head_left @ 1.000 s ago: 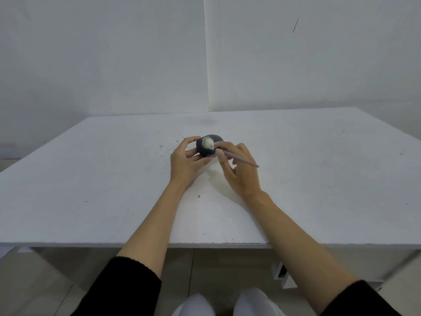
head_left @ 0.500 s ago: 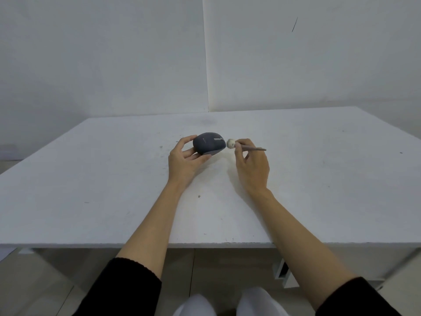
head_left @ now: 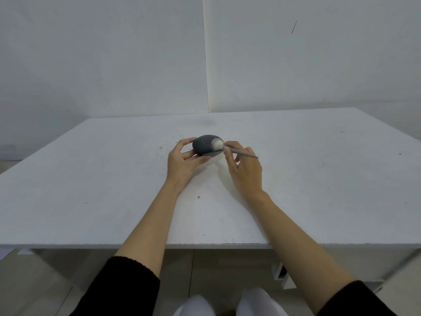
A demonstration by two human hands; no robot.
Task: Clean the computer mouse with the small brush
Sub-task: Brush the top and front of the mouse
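A dark grey computer mouse is tilted up on its side near the middle of the white table. My left hand grips it from the left, thumb underneath and fingers on the far side. My right hand pinches a small brush with a thin mauve handle. Its pale, fluffy bristle head presses against the right end of the mouse. The handle points out to the right over my fingers.
White walls stand behind the table, meeting at a seam above the mouse. Small dark specks and scuffs mark the tabletop. Below the near table edge are pale floor tiles, my knees in white, and a white bracket under the table at the right.
Half a second ago the brush was off the mouse, just to its right. The bristles are now back against the mouse's right end, and the mouse sits turned a little in my left hand.
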